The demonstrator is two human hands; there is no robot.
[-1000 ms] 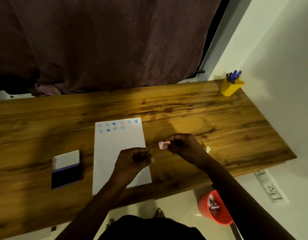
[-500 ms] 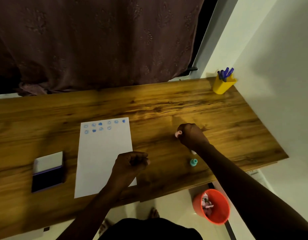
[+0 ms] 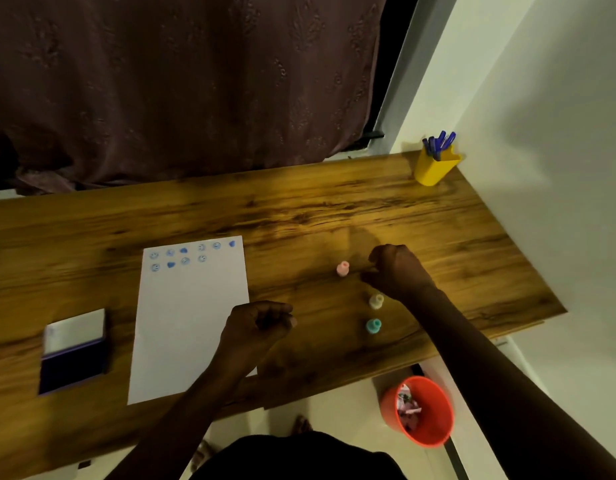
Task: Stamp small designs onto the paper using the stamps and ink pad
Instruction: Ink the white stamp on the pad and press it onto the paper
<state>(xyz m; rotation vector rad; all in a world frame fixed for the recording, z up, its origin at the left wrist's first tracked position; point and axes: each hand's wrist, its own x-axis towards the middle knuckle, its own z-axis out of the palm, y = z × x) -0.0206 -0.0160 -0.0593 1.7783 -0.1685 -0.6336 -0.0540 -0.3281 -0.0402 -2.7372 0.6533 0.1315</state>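
Head-camera view over a brown wood-grain surface (image 3: 299, 209): the right hand (image 3: 398, 270) hovers, loosely curled and seemingly holding nothing, just to the right of a small pink plastic stamp (image 3: 342, 268) that stands upright on its own, apart from the fingertips. Two more knob-shaped stamps stand in a line running toward the person, a cream one (image 3: 376, 301) just below the wrist and a teal one (image 3: 373, 326) nearer the edge. All three are within easy reach of the right hand; the left hand (image 3: 256, 329) is farther off, curled into a loose fist over the lower right corner of the white paper sheet (image 3: 189, 323), and whether it presses the sheet or grips anything cannot be told. Two short rows of blue prints (image 3: 185, 256) cross the top of the paper. The dark blue ink pad (image 3: 73, 368), with its pale lid open behind it, lies left of the sheet, well apart from the stamps. Stamp faces are hidden against the wood, and motion blur softens the prints.
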